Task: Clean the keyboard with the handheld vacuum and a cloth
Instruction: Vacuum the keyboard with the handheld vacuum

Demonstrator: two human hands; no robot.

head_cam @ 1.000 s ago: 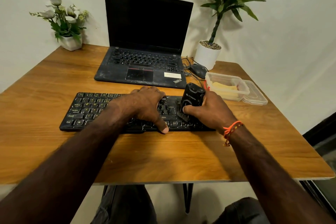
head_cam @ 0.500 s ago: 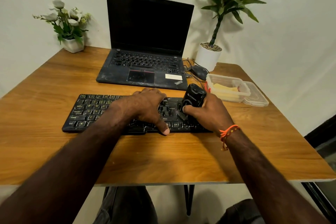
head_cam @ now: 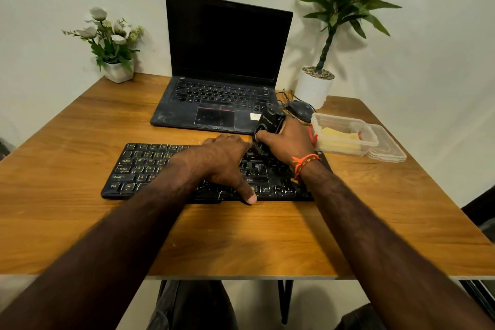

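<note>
One laptop (head_cam: 222,104) behind keyboard (head_cam: 150,166); mouse (head_cam: 300,109) right.

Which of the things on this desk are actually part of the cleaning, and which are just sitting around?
In use: keyboard, handheld vacuum, left hand, right hand.

Lying about: laptop, mouse, plastic container, flower pot, potted plant.

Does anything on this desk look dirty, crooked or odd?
Yes: the laptop has pale dusty smudges on its palm rest. The keyboard also looks grimy, with whitish specks along its front keys. The container sits open, its lid lying beside it. Nothing looks spilled or broken.
</note>
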